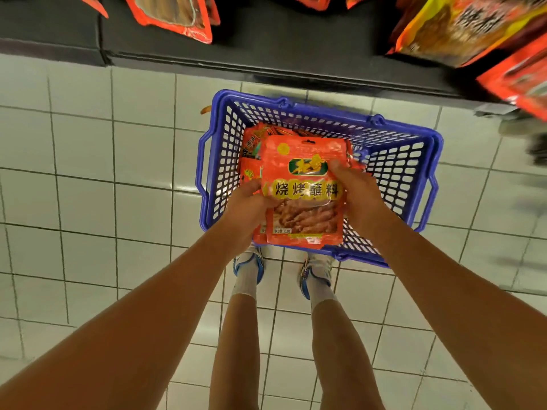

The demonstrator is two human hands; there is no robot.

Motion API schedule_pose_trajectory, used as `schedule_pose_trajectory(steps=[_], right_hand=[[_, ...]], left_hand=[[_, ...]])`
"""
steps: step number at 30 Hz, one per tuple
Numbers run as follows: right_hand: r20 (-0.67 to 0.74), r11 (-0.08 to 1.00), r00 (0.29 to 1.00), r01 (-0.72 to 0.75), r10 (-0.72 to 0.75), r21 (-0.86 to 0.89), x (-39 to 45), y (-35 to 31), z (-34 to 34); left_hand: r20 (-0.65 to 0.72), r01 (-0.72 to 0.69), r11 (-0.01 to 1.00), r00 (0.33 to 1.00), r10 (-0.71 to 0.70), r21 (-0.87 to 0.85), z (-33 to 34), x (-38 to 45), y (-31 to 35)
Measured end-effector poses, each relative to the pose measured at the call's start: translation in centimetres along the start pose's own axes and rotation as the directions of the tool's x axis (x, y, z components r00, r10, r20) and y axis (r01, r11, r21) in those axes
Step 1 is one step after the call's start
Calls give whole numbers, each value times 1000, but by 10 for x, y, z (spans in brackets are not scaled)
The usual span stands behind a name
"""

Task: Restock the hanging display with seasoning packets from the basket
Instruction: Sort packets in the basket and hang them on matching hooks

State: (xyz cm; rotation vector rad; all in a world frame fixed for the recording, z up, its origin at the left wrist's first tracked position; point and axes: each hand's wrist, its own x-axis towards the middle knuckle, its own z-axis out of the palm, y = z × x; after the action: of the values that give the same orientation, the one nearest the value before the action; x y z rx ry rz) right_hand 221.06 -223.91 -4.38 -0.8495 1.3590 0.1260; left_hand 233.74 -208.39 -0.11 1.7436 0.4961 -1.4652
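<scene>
Both hands grip seasoning packets [305,190], over basket [414,137]

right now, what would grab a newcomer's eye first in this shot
The bright red seasoning packets at centre frame, gripped on either side by the left hand and the right hand. Right beneath them sits a blue basket on the white tiled floor, with more red packets inside at its left. Along the top edge, hanging packets of the display dangle over the dark shelf base.
</scene>
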Motion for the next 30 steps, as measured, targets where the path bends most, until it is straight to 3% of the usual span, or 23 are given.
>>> schedule_pose_trajectory(steps=[10, 15, 22, 30], right_hand=[[-120, 985, 983, 148, -137, 84, -73, -78, -25], [-141, 945, 945, 310, -295, 103, -152, -135, -40], [-197, 779, 761, 626, -618, -24, -293, -237, -41], [-77, 464, 458, 867, -886, -181, -459, -336, -11]], left_hand=[[-136, -184, 980, 975, 173, -74, -5, -78, 40], [-73, -297, 951, 954, 291, -85, -15, -158, 90], [-77, -519, 840, 855, 513, -158, -30, -301, 169], [-62, -759, 627, 644, 763, -177, -55, -460, 235]])
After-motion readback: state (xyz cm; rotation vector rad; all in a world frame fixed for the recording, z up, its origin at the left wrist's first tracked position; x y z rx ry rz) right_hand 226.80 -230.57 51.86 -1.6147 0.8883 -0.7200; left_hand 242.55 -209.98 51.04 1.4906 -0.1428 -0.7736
